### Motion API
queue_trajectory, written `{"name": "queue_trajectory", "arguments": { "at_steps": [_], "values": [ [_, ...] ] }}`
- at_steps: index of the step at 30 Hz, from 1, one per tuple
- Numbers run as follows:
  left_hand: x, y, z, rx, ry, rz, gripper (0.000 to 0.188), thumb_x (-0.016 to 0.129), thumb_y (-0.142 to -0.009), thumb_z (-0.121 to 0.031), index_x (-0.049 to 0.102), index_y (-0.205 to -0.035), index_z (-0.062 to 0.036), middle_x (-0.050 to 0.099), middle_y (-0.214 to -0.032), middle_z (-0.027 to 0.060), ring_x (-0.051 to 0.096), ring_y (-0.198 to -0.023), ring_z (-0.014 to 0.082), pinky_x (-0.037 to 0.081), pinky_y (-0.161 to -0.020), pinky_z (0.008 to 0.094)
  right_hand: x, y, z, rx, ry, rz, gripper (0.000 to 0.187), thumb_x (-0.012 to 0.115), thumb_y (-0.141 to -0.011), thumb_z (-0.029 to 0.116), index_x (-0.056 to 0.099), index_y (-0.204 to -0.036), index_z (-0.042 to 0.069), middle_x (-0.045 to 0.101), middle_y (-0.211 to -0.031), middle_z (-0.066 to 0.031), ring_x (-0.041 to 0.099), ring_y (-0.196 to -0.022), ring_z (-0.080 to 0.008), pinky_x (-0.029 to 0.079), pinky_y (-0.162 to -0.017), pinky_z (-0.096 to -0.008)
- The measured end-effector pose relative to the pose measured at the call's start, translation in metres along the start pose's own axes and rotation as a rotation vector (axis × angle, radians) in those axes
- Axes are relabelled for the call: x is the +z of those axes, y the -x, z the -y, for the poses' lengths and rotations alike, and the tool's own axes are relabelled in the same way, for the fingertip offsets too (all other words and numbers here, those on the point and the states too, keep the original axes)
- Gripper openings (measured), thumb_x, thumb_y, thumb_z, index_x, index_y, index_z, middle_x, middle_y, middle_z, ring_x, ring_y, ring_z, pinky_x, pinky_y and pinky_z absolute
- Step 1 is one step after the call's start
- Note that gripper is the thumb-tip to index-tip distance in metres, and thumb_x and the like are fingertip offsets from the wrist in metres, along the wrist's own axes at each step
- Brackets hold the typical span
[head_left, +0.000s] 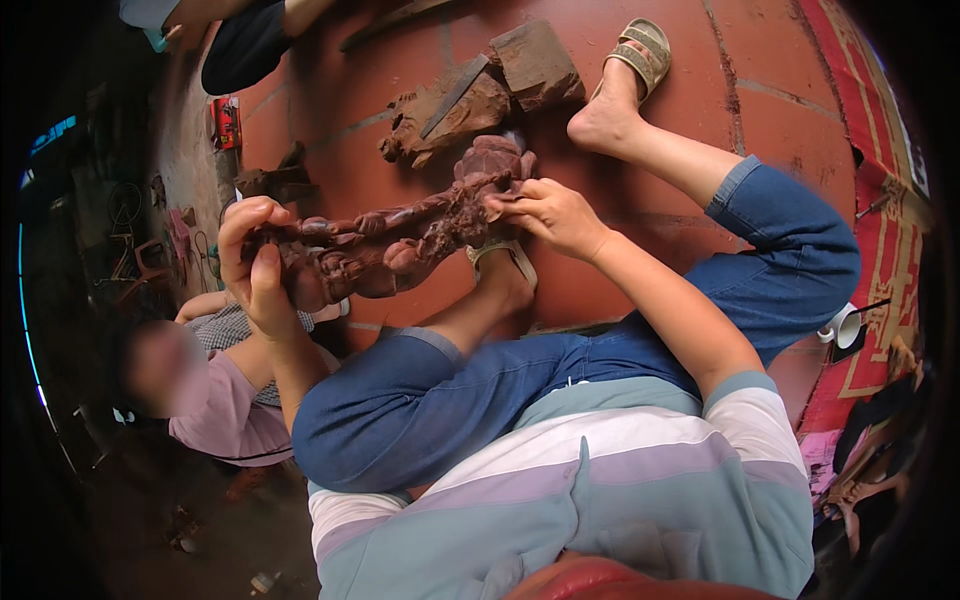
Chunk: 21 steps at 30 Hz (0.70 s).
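A long, reddish-brown wood carving (400, 252) with knobbly raised shapes and openwork stretches across in front of me, above my knees. My left hand (262, 255) grips its left end, the thumb on the near side and the fingers curled over the top. Near the carving's right end, my right hand (555, 215) is closed, with thumb and fingertips pressed together against the carved surface. Whatever lies between those fingertips is too small and too close in colour to the wood to name.
Rough wood blocks (540, 65) lie on the red tiled floor (670, 190) beyond the carving, with a flat dark strip (455, 97) on one. Another person (225, 400) sits at the left. A red patterned mat (880, 250) and a white cup (846, 326) are at the right.
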<state>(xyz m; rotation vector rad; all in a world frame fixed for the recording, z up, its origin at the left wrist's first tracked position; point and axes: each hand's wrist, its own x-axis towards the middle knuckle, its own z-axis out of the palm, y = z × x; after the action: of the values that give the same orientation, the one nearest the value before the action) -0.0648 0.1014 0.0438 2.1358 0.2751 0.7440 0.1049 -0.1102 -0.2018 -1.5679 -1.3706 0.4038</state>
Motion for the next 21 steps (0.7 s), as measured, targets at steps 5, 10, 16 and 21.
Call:
{"name": "queue_trajectory", "arguments": {
  "at_steps": [5, 10, 16, 21],
  "values": [
    [-0.003, 0.01, 0.002, -0.041, 0.013, -0.01, 0.038, 0.05, -0.083, -0.013, 0.053, -0.118, 0.0026, 0.053, -0.108, 0.016, 0.05, -0.1, 0.0228, 0.04, -0.094, 0.0367, -0.012, -0.033, 0.048, -0.089, -0.2, -0.193, 0.03, 0.062, -0.086, 0.016, 0.07, -0.114, 0.02, 0.053, -0.078, -0.0057, 0.055, -0.077, -0.0247, 0.047, -0.07, -0.0361],
    [-0.013, 0.001, 0.004, -0.041, -0.005, 0.066, 0.036, 0.048, -0.083, -0.009, 0.055, -0.116, 0.0041, 0.054, -0.115, 0.0166, 0.055, -0.101, 0.0205, 0.045, -0.092, 0.0345, -0.003, 0.01, -0.003, 0.007, 0.085, -0.05, 0.029, 0.062, -0.084, 0.012, 0.069, -0.112, 0.013, 0.058, -0.082, -0.007, 0.055, -0.075, -0.0263, 0.049, -0.07, -0.0358],
    [-0.004, -0.006, -0.007, -0.205, -0.082, -0.049, 0.045, 0.047, -0.08, -0.012, 0.056, -0.121, 0.0045, 0.051, -0.13, 0.0203, 0.055, -0.11, 0.0216, 0.043, -0.097, 0.0359, -0.003, -0.031, 0.058, -0.093, -0.124, -0.198, 0.031, 0.066, -0.081, 0.015, 0.069, -0.112, 0.016, 0.058, -0.082, -0.0031, 0.058, -0.077, -0.0224, 0.049, -0.07, -0.0336],
    [0.003, -0.009, -0.017, -0.281, -0.137, -0.093, 0.057, 0.048, -0.08, -0.019, 0.047, -0.133, 0.0021, 0.05, -0.13, 0.0184, 0.056, -0.106, 0.0201, 0.046, -0.092, 0.0346, 0.008, 0.028, -0.022, 0.17, 0.158, -0.024, 0.031, 0.061, -0.084, 0.015, 0.069, -0.114, 0.019, 0.057, -0.078, -0.0037, 0.058, -0.076, -0.0233, 0.049, -0.07, -0.0348]
  ]
}}
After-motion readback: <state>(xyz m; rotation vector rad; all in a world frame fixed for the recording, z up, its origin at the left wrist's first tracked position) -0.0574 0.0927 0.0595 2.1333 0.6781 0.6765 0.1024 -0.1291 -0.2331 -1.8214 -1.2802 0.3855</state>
